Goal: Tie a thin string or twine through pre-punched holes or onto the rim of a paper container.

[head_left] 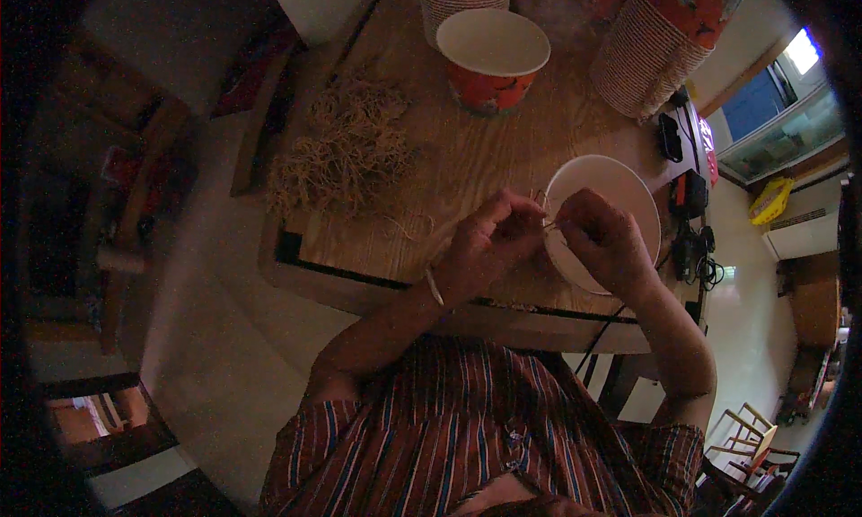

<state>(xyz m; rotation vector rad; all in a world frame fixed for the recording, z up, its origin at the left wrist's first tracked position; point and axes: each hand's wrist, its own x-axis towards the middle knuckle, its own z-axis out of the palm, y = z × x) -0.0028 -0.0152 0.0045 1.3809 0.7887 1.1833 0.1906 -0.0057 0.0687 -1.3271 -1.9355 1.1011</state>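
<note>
Both hands meet above the near part of the wooden table. My left hand (492, 239) pinches a thin root-like strand (549, 223) between thumb and fingertips. Curled in closely beside it, my right hand (600, 234) grips the strand's other side. Beneath the right hand sits a wide white paper bucket (642, 194), its mouth partly covered by that hand. To the left lies a loose, tangled heap of thin, tan dried roots (346, 153), with a few strands trailing toward my left hand.
A red-patterned paper bucket (494, 68) stands at the far middle, before one stack of buckets (462, 1); another stack (651, 55) leans at the far right. Black chargers and cables (691, 239) line the table's right edge. Wooden chairs (750, 441) stand lower right.
</note>
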